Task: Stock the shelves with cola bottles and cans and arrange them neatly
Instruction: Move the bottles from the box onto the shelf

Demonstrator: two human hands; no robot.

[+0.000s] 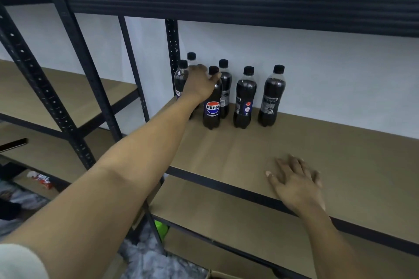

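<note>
Reaches left hand (199, 85) among upright black-capped plastic cola bottles (246, 97) touching its fingers, grip impossible to tell; rests right hand (294, 179) flat, fingers straight, well short of them, on tan board shelf (340, 154).

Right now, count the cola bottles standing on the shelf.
6, all on the middle shelf: leftmost bottle, back-left bottle, Pepsi-logo bottle, bottle behind it, then fifth bottle and rightmost bottle. The left hand may hide another.
</note>
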